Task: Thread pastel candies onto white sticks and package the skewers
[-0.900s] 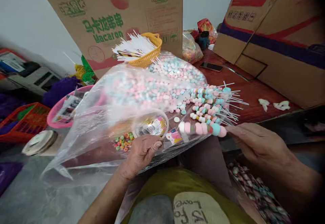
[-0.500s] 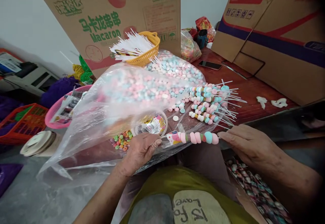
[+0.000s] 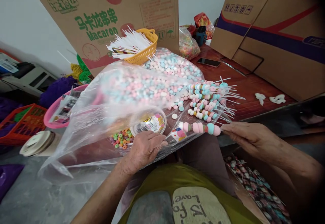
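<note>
A marshmallow skewer (image 3: 198, 127) of pink, white and blue pieces hangs level over the table's front edge. My right hand (image 3: 250, 136) is closed in a pinch at its stick end, beside the last pink piece. Over the other end of the skewer lies a clear wrapper (image 3: 178, 134) with a colourful print. Fingers of my left hand (image 3: 147, 148) are pinched together on the wrapper's free end. Just behind, several finished skewers (image 3: 204, 102) lie in a pile, white sticks pointing right. A round clear tub (image 3: 149, 124) of printed wrappers stands near my left hand.
A large plastic bag (image 3: 83, 142) of loose marshmallows (image 3: 175, 66) covers the table. Coloured rings (image 3: 122, 138) lie at its front. A yellow basket (image 3: 142, 58) holds white sticks. Cardboard boxes (image 3: 274, 47) stand behind; a phone (image 3: 208, 62) lies at the back. Wrapped skewers (image 3: 259, 190) fill a box lower right.
The skewer has tilted slightly, its left end rising, and moved a little right along with my right hand. My left hand has shifted slightly right, still at the wrapper's end.
</note>
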Available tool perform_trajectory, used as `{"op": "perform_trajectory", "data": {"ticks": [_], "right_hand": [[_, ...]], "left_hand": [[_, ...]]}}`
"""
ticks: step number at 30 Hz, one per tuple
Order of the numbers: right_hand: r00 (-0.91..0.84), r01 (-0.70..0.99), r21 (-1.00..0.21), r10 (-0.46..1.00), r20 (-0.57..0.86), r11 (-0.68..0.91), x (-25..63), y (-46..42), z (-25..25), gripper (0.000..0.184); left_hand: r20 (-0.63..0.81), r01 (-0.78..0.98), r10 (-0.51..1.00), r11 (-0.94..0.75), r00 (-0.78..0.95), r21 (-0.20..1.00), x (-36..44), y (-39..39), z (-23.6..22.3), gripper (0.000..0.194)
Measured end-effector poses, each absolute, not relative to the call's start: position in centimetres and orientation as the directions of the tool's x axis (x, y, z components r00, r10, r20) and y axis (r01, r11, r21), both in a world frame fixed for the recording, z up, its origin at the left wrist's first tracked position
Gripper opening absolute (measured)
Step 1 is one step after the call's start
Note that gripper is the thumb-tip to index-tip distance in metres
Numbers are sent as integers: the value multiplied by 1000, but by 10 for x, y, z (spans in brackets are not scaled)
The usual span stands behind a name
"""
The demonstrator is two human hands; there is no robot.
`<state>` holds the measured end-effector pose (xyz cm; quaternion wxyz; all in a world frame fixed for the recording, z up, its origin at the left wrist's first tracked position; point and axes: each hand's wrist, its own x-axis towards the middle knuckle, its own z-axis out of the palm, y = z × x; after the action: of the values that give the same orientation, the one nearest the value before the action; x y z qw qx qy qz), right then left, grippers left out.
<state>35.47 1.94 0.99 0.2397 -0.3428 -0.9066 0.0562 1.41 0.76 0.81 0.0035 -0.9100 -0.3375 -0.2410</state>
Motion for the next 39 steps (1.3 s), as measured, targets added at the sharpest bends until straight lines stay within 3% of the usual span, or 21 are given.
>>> {"op": "perform_trajectory", "data": {"ticks": [5, 13, 19, 25, 28, 31, 39], "right_hand": [[-704, 534, -279, 602, 376, 798, 359, 16, 10, 24], [-563, 644, -276, 687, 459, 713, 361, 12, 17, 20], [-586, 610, -257, 645, 490, 749, 357, 8, 6, 25], [-670, 571, -265, 627, 397, 777, 360, 3, 11, 34], [-685, 585, -183, 602, 411, 790, 360, 0, 13, 31], [-668, 623, -99, 593, 449, 776, 360, -1, 13, 27], [-652, 592, -133, 570, 501, 795, 357, -4, 20, 33]], "left_hand": [[465, 679, 659, -718, 592, 154, 18, 8, 10, 20], [497, 619, 622, -760, 605, 198, 16, 7, 8, 16], [484, 631, 658, -735, 577, 248, 12, 8, 7, 21], [273, 724, 808, -589, 521, 359, 10, 6, 8, 32], [177, 725, 819, -567, 545, 391, 11, 6, 8, 33], [139, 718, 837, -529, 529, 453, 12, 5, 9, 35], [76, 559, 883, -358, 463, 748, 13, 3, 14, 37]]}}
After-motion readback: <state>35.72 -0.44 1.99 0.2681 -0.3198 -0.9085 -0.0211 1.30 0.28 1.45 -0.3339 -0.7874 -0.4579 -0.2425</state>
